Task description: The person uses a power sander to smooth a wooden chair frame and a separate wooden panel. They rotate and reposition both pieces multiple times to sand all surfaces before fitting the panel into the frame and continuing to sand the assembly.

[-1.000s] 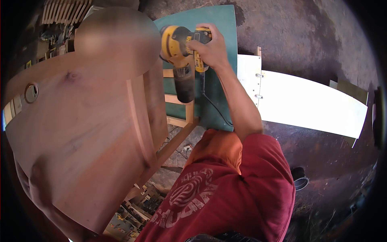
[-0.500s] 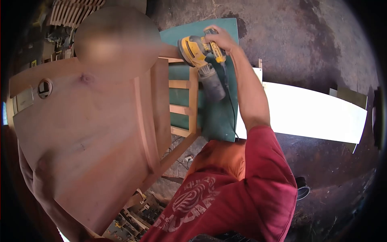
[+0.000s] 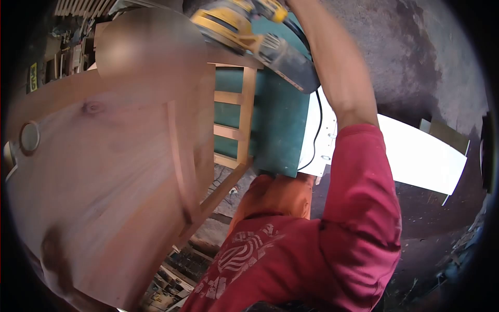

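A yellow-and-black random orbital sander [image 3: 224,25] with a dark dust canister is in my right hand [image 3: 292,3], which is mostly cut off by the top edge. The sander is tilted, its round pad side towards the large wooden panel [image 3: 125,161], and it overlaps the panel's upper end in this view. The panel has a knot, a round hole and a raised strip along it. My left hand [image 3: 57,257] is a dark, smeared shape by the panel's lower left edge, its fingers not distinguishable. A blurred round patch hides part of the panel's top.
Slatted wooden framing [image 3: 243,114] runs beside the panel, over a green board [image 3: 278,122]. A bright white board [image 3: 421,151] lies to the right. The sander's black cord [image 3: 319,122] hangs down towards my orange trousers. Wood pieces [image 3: 73,57] are stacked at the upper left.
My right hand and the sander have moved up and left, nearer the panel's upper end. The panel appears larger and shifted in view.
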### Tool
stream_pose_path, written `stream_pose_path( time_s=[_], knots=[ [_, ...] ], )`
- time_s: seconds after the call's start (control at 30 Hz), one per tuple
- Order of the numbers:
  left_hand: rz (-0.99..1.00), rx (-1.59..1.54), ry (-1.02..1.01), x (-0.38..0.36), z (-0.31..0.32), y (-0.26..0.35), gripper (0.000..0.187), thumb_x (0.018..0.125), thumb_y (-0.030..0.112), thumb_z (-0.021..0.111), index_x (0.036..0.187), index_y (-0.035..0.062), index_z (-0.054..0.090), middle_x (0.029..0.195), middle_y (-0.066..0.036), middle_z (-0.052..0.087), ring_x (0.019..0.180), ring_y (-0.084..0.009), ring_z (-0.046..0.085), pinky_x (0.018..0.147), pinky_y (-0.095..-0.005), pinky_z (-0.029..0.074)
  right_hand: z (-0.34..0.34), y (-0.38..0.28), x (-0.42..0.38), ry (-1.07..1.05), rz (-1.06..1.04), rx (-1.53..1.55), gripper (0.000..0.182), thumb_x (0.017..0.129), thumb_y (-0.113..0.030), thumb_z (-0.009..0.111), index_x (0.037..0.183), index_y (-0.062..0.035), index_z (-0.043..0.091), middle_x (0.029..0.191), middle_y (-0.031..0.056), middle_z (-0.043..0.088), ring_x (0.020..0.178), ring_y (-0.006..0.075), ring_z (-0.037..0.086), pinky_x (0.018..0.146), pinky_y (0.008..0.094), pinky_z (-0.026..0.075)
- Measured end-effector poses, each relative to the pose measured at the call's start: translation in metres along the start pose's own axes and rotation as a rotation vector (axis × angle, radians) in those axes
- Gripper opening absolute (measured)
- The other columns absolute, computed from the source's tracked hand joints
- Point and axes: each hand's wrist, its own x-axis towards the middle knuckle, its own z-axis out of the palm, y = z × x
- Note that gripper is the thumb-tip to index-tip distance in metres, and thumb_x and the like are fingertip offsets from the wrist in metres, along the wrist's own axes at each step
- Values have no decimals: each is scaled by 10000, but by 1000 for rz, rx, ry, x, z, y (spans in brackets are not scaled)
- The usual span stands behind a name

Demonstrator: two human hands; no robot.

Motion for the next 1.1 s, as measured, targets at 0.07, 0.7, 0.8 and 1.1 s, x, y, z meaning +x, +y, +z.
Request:
stream_pose_path(
  time_s=[0.07, 0.7, 0.8, 1.1],
  knots=[
    [10, -88, -37, 0, 3, 6, 676, 823, 202, 723, 1389, -81, 486, 1283, -242, 612, 1093, -300, 627, 955, -436, 508, -11, 32, -24, 55, 114, -58, 364, 826, -115, 688, 1176, -23, 650, 987, 46, 684, 849, 141, 662, 728, 310, 561],
    [-21, -83, -12, -5, -5, 18, 251, 838, 109, 738, 978, -80, 649, 701, -124, 638, 527, -178, 558, 581, -352, 560, -88, 160, -41, 376, 608, -161, 486, 770, -287, 733, 1212, -109, 636, 962, 90, 668, 670, 150, 652, 428, 333, 545],
    [-57, -54, 52, -9, -2, 6, 514, 828, 205, 745, 1204, -69, 526, 980, -139, 599, 812, -202, 551, 771, -362, 504, -49, 100, -35, 323, 577, -252, 489, 756, -239, 721, 1217, -104, 628, 917, 82, 639, 666, 141, 653, 432, 321, 565],
    [-78, -41, -61, 9, 15, 1, 983, 812, 392, 764, 1574, -55, 332, 1434, -160, 546, 1286, -237, 548, 1076, -378, 430, 92, -104, 37, 52, -71, -433, 516, 749, -238, 754, 1232, -91, 645, 912, 71, 646, 693, 149, 649, 524, 302, 565]
  ],
)
